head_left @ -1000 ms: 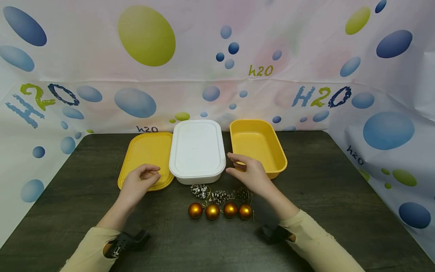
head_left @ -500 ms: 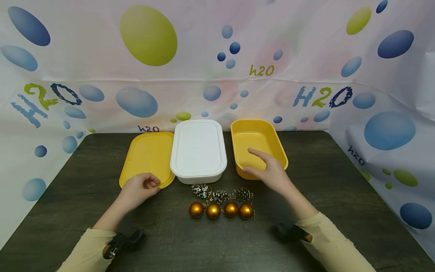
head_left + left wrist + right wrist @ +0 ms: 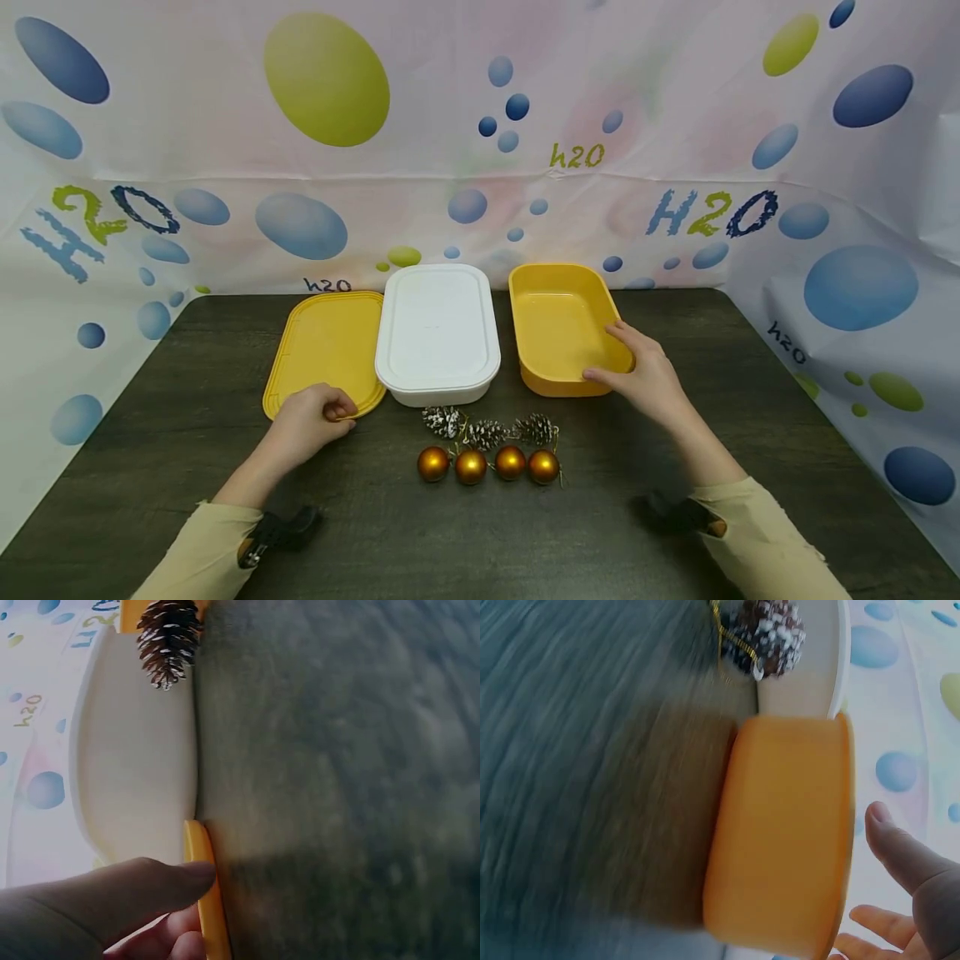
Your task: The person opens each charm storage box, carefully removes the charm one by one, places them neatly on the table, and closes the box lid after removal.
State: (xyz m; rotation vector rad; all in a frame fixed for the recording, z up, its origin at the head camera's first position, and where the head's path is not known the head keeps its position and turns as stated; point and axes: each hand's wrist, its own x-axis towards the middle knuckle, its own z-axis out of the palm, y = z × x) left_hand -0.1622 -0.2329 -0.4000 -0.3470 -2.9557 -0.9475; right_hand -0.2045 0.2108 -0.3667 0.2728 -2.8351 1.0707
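Note:
My left hand (image 3: 309, 425) is at the front edge of a flat yellow lid (image 3: 322, 342), which lies on the table at the left. In the left wrist view the thumb presses on the lid's rim (image 3: 211, 907), with curled fingers behind it, pinching the edge. My right hand (image 3: 643, 375) hovers at the front right corner of a yellow plastic container (image 3: 562, 321), thumb and fingers spread. From the right wrist the thumb shows apart from the container's rim (image 3: 847, 817), fingers beside its right side. Between lid and container stands a white container (image 3: 437, 333) with its white lid on.
In front of the white container lie several snow-tipped pine cones (image 3: 486, 433) and, nearer me, a row of several gold baubles (image 3: 470, 467) with gold strings. All stand on a dark wooden table (image 3: 450, 550). A printed backdrop (image 3: 465, 100) rises behind the table.
My right hand has moved right, from between the white and yellow containers to the yellow one's front right corner. The left hand has moved down slightly to the lid's front edge.

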